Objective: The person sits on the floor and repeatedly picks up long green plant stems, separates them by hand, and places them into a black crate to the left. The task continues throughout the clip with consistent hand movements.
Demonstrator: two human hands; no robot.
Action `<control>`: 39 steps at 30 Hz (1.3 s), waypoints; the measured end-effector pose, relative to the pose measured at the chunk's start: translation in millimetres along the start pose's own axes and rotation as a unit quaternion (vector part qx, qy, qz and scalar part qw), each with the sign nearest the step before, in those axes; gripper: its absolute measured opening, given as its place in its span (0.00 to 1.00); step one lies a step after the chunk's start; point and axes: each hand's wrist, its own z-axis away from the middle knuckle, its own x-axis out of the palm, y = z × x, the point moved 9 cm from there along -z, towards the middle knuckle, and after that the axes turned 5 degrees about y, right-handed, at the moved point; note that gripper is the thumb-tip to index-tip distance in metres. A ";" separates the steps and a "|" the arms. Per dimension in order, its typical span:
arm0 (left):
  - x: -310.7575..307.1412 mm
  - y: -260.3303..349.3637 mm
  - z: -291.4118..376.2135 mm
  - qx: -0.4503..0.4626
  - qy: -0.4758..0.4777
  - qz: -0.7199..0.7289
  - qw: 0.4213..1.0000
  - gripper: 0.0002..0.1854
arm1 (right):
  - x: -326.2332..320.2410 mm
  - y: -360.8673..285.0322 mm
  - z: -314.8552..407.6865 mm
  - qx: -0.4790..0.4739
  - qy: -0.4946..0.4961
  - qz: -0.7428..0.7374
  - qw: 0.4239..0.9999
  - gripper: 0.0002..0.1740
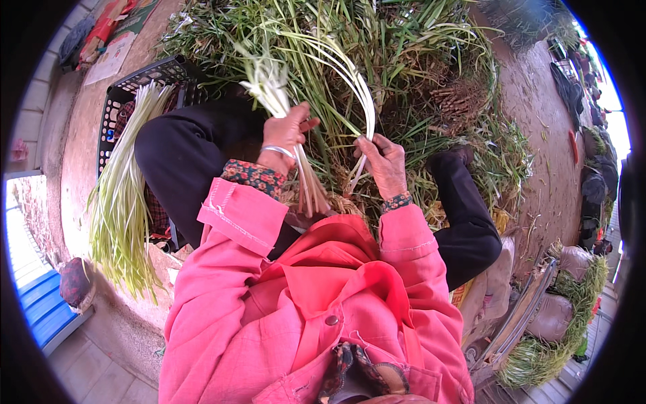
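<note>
My left hand point(286, 132), with a bracelet at its wrist, grips a bundle of pale leafy stalks point(272, 96); their upper ends are blurred and their lower ends hang towards my lap. To its right, my right hand point(379, 161) pinches a few long white-and-green stalks point(364, 108) near their lower ends, and these arch up and to the left. Both hands are above my lap, apart from each other. Beyond them spreads a large heap of green leafy stalks and trimmings point(404, 55). A long bunch of pale green stalks point(126, 202) lies across the black plastic crate point(107, 118) at my left.
My bent legs flank the heap's near part. Concrete floor point(545, 151) runs along the right, with dark bags and bundles at the far edge. A cart frame point(525, 308) stands at lower right beside heaped greens point(535, 363). Red packaging point(103, 28) lies at upper left.
</note>
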 end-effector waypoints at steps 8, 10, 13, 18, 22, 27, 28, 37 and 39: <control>36.4 -16.8 34.4 0.093 -0.092 -0.153 0.980 0.10 | 35.2 -18.6 -10.7 -0.093 -0.028 0.249 0.964 0.15; 41.5 -8.0 37.9 0.133 -0.106 -0.140 0.975 0.08 | 44.6 -27.2 -8.2 -0.129 -0.046 0.271 0.953 0.15; 24.1 12.6 28.9 0.110 -0.071 -0.213 0.968 0.09 | 50.8 -18.9 0.6 -0.080 -0.111 0.342 0.930 0.15; 8.0 49.6 16.8 0.081 -0.051 -0.010 0.995 0.13 | 47.8 -24.2 21.8 -0.103 -0.155 0.332 0.925 0.17; 25.3 38.9 27.5 0.038 -0.125 -0.002 0.991 0.16 | 54.7 -35.6 27.9 -0.188 -0.174 0.367 0.894 0.16; 16.6 58.7 17.6 0.049 -0.113 0.066 0.990 0.15 | 54.1 -38.2 36.1 -0.233 -0.177 0.409 0.864 0.16; 7.1 68.6 12.5 0.073 -0.080 0.098 0.989 0.12 | 54.3 -42.0 41.2 -0.267 -0.182 0.416 0.850 0.15; 2.5 65.3 10.2 0.116 -0.024 0.028 0.993 0.11 | 7.4 25.6 21.9 -0.277 -0.179 0.557 0.763 0.09; -6.4 86.7 10.6 0.161 0.019 0.024 0.986 0.09 | -15.7 64.4 18.9 -0.252 -0.212 0.610 0.721 0.09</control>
